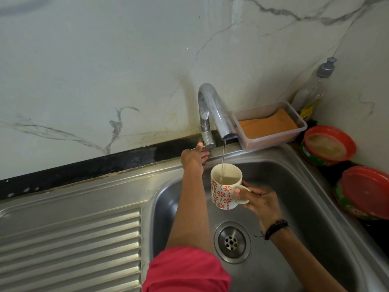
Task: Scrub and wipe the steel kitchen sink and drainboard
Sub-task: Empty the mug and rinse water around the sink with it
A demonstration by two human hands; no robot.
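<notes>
The right hand (257,200) curls round the handle of a flower-patterned ceramic mug (226,186), held over the steel sink (294,175) under the tap's (212,110) thin stream. The filling mug likely grows heavier, wet and slippery; the handle seems safest. The left hand (192,158) reaches to the tap's base, fingers hidden.

Single view, head-mounted, wide-angle. The camera sits above the sink (305,186) and looks forward and steeply down into its basin, facing the marble-patterned wall (105,60) behind. Range is close: both forearms enter from the bottom edge and the drain (231,241) lies low of centre. The faucet (212,110) stands near mid-frame. The ribbed drainboard (69,249) fills the lower left; the right edge cuts off red bowls (366,192). Straight lines bow toward the borders. No second view to compare.
</notes>
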